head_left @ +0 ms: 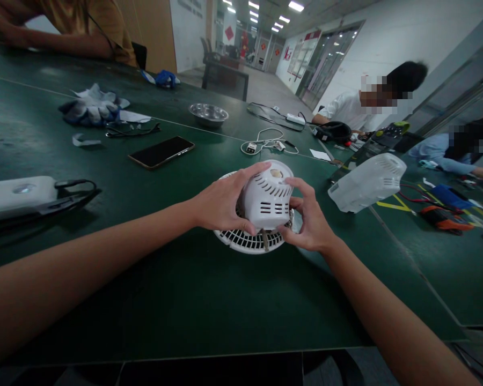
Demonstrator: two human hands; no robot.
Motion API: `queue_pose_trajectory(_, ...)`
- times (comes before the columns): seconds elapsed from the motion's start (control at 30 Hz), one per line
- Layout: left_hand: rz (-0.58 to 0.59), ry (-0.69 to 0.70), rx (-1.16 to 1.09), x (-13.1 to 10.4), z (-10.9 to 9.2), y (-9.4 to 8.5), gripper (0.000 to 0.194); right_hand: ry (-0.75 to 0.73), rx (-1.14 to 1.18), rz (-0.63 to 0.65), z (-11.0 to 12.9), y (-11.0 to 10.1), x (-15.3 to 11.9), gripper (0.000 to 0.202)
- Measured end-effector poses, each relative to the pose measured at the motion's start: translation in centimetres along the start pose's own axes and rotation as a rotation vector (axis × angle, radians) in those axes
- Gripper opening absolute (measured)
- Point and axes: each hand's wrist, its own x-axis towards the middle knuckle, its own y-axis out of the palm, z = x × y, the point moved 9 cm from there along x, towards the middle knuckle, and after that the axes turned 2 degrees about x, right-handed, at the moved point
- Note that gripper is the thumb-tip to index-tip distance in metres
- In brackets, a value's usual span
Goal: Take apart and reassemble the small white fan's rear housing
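A white slotted fan motor cover (268,199) stands in front of me, over a round white fan grille (247,244). My left hand (221,201) grips the cover from the left, with the thumb low at its front edge and the fingers reaching over its far side. From the right, my right hand (309,217) holds it between thumb and fingers, the index finger near its top. A small metal piece (265,240) shows below the cover's front edge. Most of what lies between cover and grille is hidden.
Left are a white device with a black strap (22,198), a phone (161,152), glasses (132,130) and gloves (94,106). Behind the grille lie a cable (269,142) and a metal bowl (208,114). A white plastic housing (368,183) stands right, near an orange-black tool (446,219). Other people sit around the table.
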Motion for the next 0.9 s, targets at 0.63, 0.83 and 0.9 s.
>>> queue_pose_trajectory(0.63,-0.198,-0.550,0.032,-2.7,6.6,-2.4,0.060,0.050,-0.356,-0.173,-2.8,-3.3,0.4,0.095)
queue_pose_trajectory(0.83,-0.179,-0.672,-0.136,-3.8,8.9,-2.0,0.060,0.047,-0.396,-0.153,-2.8,-3.0,0.7,0.112)
queue_pose_trajectory(0.9,-0.233,-0.662,-0.213,-3.8,9.0,-2.1,0.059,0.025,-0.379,-0.178,-2.8,-3.1,0.6,0.111)
